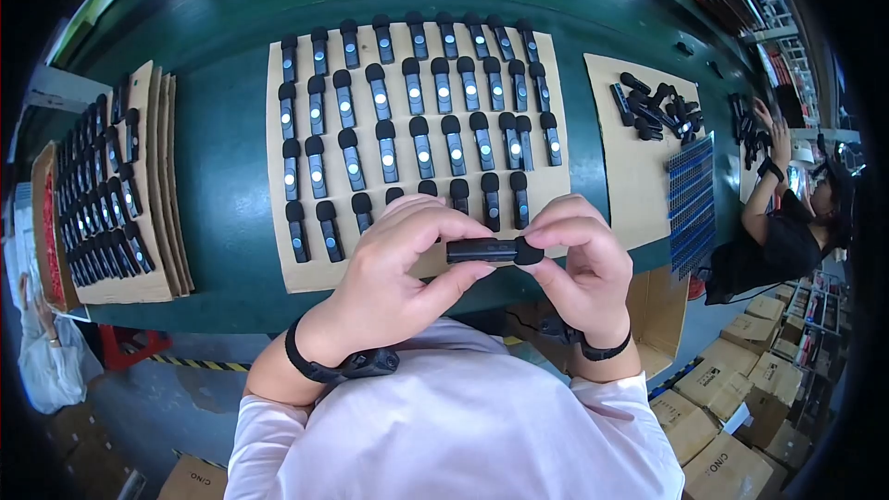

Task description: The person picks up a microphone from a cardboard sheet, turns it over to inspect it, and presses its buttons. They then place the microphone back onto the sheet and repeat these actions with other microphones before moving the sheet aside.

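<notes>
A small black wireless microphone (480, 251) lies level between my hands, above the near edge of a cardboard sheet (407, 255). My left hand (394, 250) is closed on the left end of its body, with thumb below and fingers above. On the right, my right hand (588, 264) pinches the round foam windscreen (529, 252) at its end. Beyond my hands, several like microphones (424, 146) lie in rows on the sheet, foam ends away from me, many showing a pale round spot. My left hand hides part of the nearest row.
Stacked cardboard sheets (167, 185) with more microphones stand at the left on the green table (222, 130). To the right, a cardboard sheet (639, 194) carries a loose pile of black microphones (662, 106) and a blue grid tray (692, 208). Another person (787, 231) works farther right, near cartons (722, 393).
</notes>
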A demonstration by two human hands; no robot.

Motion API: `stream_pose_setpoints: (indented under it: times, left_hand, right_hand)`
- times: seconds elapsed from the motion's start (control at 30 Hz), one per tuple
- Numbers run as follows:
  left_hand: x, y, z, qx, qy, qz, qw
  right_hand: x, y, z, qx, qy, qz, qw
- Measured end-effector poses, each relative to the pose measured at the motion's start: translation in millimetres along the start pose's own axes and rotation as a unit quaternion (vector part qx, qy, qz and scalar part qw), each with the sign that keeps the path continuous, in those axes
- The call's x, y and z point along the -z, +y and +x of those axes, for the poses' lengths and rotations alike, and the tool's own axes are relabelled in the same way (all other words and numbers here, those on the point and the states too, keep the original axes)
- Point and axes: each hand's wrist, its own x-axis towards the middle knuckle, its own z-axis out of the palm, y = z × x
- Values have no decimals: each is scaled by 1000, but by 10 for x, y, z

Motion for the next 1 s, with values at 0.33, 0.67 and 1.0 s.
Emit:
stream_pose_setpoints:
  times: [0.33,0.67,1.0]
  left_hand:
    - [-41,34,21,-58,55,72,994]
    - [-28,17,19,-68,64,86,992]
    - [-10,-7,5,-57,66,71,994]
  right_hand:
    - [-320,-30,-18,-126,56,246,959]
    - [-430,-16,53,-103,77,190,973]
    - [-428,36,47,-141,47,285,947]
